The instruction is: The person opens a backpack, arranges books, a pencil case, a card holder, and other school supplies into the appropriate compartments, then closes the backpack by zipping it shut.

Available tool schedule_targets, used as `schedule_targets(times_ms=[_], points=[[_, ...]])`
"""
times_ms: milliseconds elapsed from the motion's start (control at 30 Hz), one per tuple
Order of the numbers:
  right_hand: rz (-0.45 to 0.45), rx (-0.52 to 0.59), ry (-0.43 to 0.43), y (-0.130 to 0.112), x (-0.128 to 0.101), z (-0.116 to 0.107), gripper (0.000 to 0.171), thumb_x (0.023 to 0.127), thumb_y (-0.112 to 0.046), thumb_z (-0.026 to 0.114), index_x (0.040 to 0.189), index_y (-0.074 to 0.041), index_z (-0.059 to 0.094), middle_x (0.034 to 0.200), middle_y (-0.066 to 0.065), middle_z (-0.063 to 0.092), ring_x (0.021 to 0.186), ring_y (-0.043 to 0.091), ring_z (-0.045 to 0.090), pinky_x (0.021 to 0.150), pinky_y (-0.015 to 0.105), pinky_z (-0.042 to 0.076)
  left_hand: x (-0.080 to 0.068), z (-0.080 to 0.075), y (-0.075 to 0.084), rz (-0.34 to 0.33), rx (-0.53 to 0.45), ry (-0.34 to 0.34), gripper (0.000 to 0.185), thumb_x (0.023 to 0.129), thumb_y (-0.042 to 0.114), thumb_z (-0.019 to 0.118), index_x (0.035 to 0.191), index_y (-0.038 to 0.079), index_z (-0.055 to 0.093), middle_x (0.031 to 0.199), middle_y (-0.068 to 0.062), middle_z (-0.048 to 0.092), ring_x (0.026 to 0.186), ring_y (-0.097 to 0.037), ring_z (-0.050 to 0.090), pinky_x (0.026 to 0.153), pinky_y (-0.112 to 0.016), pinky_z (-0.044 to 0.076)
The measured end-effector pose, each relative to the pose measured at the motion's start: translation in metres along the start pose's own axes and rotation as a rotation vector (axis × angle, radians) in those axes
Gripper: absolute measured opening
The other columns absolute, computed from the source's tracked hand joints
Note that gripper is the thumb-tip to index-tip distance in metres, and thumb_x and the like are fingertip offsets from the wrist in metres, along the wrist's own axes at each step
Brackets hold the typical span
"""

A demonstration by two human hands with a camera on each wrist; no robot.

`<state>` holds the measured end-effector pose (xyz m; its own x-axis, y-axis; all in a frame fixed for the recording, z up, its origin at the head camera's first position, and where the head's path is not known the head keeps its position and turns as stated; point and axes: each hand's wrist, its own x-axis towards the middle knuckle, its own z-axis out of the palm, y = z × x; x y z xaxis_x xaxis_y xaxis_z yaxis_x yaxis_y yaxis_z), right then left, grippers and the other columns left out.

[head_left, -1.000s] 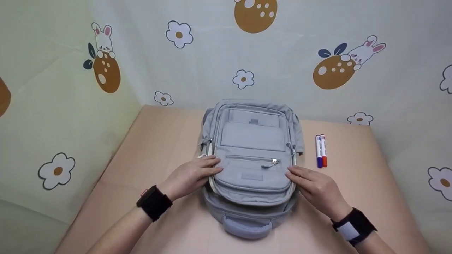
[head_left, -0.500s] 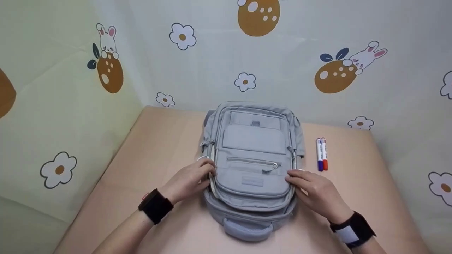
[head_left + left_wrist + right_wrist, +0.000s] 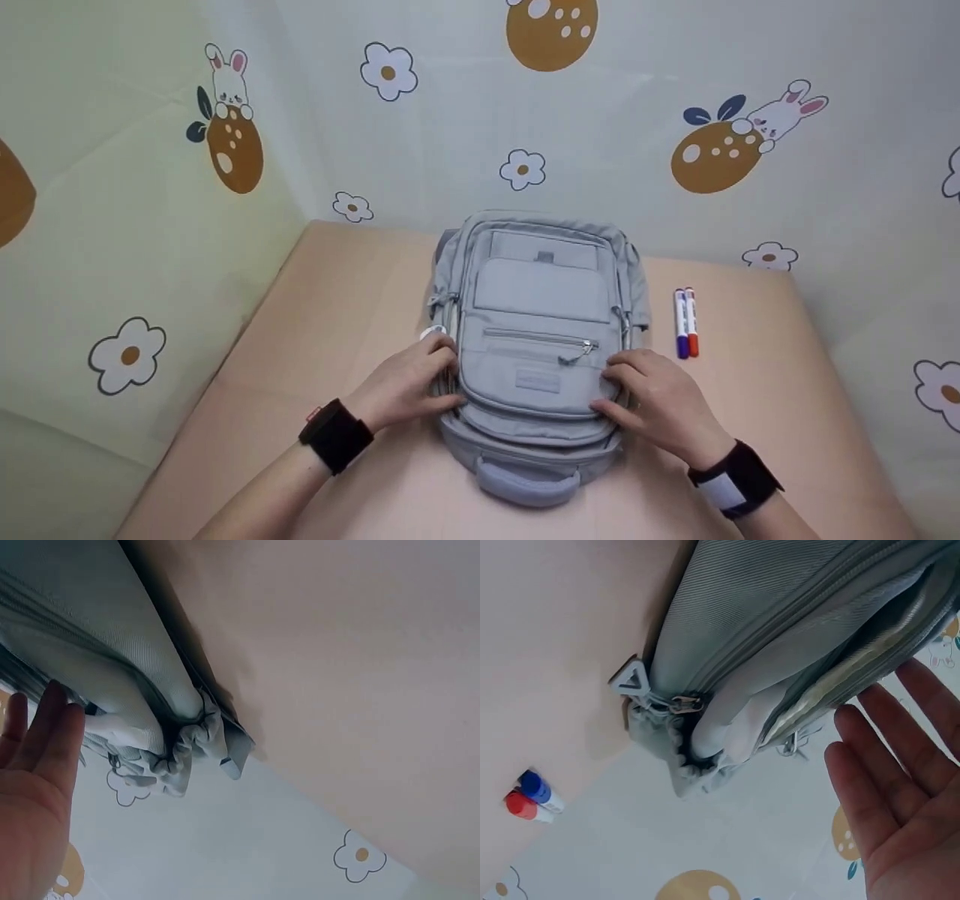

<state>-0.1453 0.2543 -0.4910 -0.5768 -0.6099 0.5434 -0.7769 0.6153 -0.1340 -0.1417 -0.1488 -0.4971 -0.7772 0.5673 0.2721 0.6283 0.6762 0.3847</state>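
Note:
A grey backpack [image 3: 536,382] lies front side up on the table, its carry handle [image 3: 529,484] toward me. Its front compartment is unzipped along the side, and a pale lining [image 3: 817,694] shows in the gap in the right wrist view. My left hand [image 3: 405,382] touches the left edge of the front panel, thumb apart from the fingers. Fairly straight fingers [image 3: 49,731] meet the fabric in the left wrist view. At the opposite edge, my right hand [image 3: 667,405] touches the panel with extended fingers [image 3: 900,757]. Neither hand appears to grip anything.
Two markers, one with a blue cap [image 3: 682,346] and one with a red cap [image 3: 693,345], lie side by side right of the backpack. A patterned cloth wall [image 3: 420,142] stands behind the table [image 3: 345,300].
Both hands have shifted at the panel edges. The left fingers went from lying on top to the side, and both thumbs now stand spread from the fingers. The backpack stays in place.

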Motion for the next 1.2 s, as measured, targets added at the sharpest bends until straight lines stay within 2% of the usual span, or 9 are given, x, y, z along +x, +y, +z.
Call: schedule_targets(times_ms=[167,333,433,567,667,733,867,1000,1200], points=[[-0.063,0.001,-0.020,-0.014,0.012,0.006,0.049,0.080,-0.044,0.086,0.111,-0.010,0.071,0.114,0.004,0.066,0.107,0.023,0.062,0.090,0.042,0.053,0.004,0.002,0.001,0.007,0.046,-0.003,0.039,0.082,0.036,0.086,0.098,0.015,0.057,0.120,-0.001,0.051,0.102,-0.016,0.053,0.084,-0.034,0.052],[-0.159,-0.007,-0.085,-0.032,0.025,0.015,0.058,0.081,-0.039,0.086,0.128,-0.010,0.068,0.132,0.009,0.063,0.128,0.031,0.056,0.105,0.048,0.046,0.011,-0.007,0.003,0.051,0.101,-0.034,0.040,0.082,0.035,0.085,0.097,0.013,0.055,0.113,-0.002,0.050,0.096,-0.017,0.050,0.077,-0.034,0.050],[-0.204,-0.030,-0.125,-0.038,0.031,0.021,0.066,0.080,-0.036,0.085,0.137,-0.010,0.063,0.143,0.012,0.057,0.137,0.035,0.048,0.108,0.050,0.043,0.019,-0.016,0.005,0.040,0.105,-0.041,0.031,0.085,0.030,0.079,0.098,0.013,0.057,0.103,0.000,0.050,0.088,-0.016,0.049,0.072,-0.034,0.047],[-0.225,-0.033,-0.180,-0.043,0.034,0.028,0.070,0.081,-0.031,0.085,0.142,-0.009,0.059,0.150,0.014,0.051,0.142,0.035,0.043,0.109,0.050,0.043,0.038,-0.028,0.004,-0.055,0.085,0.022,0.013,0.087,0.015,0.066,0.100,0.012,0.065,0.098,0.000,0.057,0.087,-0.018,0.055,0.072,-0.036,0.050],[-0.235,-0.025,-0.203,-0.046,0.034,0.031,0.069,0.083,-0.025,0.083,0.144,-0.006,0.057,0.151,0.015,0.050,0.142,0.034,0.044,0.109,0.048,0.043,0.056,-0.034,-0.001,-0.132,0.097,0.098,0.016,0.091,0.007,0.062,0.104,0.009,0.072,0.101,-0.003,0.065,0.091,-0.023,0.063,0.075,-0.040,0.053],[-0.244,-0.020,-0.209,-0.048,0.035,0.032,0.068,0.083,-0.021,0.082,0.144,-0.005,0.056,0.151,0.015,0.050,0.141,0.034,0.045,0.110,0.047,0.042,0.068,-0.035,-0.006,-0.174,0.125,0.125,0.017,0.093,0.005,0.061,0.105,0.007,0.073,0.101,-0.006,0.067,0.091,-0.026,0.066,0.076,-0.043,0.054],[-0.247,-0.020,-0.225,-0.053,0.037,0.035,0.064,0.087,-0.017,0.079,0.145,-0.005,0.055,0.151,0.015,0.051,0.141,0.034,0.045,0.110,0.046,0.042,0.085,-0.031,-0.017,-0.245,0.206,0.088,0.011,0.094,0.006,0.062,0.099,0.005,0.072,0.096,-0.009,0.066,0.088,-0.031,0.066,0.073,-0.047,0.054],[-0.239,-0.011,-0.253,-0.058,0.039,0.036,0.060,0.090,-0.016,0.075,0.146,-0.006,0.055,0.151,0.015,0.050,0.141,0.034,0.045,0.110,0.045,0.043,0.091,-0.025,-0.025,-0.300,0.254,0.029,0.008,0.095,0.009,0.064,0.095,0.004,0.070,0.093,-0.011,0.065,0.087,-0.033,0.065,0.071,-0.050,0.054],[-0.216,-0.001,-0.284,-0.059,0.039,0.035,0.061,0.090,-0.017,0.075,0.147,-0.007,0.054,0.153,0.015,0.049,0.143,0.033,0.043,0.111,0.046,0.041,0.093,-0.021,-0.030,-0.342,0.227,0.043,0.009,0.098,0.011,0.065,0.099,0.006,0.072,0.095,-0.011,0.069,0.087,-0.033,0.066,0.073,-0.048,0.054]])
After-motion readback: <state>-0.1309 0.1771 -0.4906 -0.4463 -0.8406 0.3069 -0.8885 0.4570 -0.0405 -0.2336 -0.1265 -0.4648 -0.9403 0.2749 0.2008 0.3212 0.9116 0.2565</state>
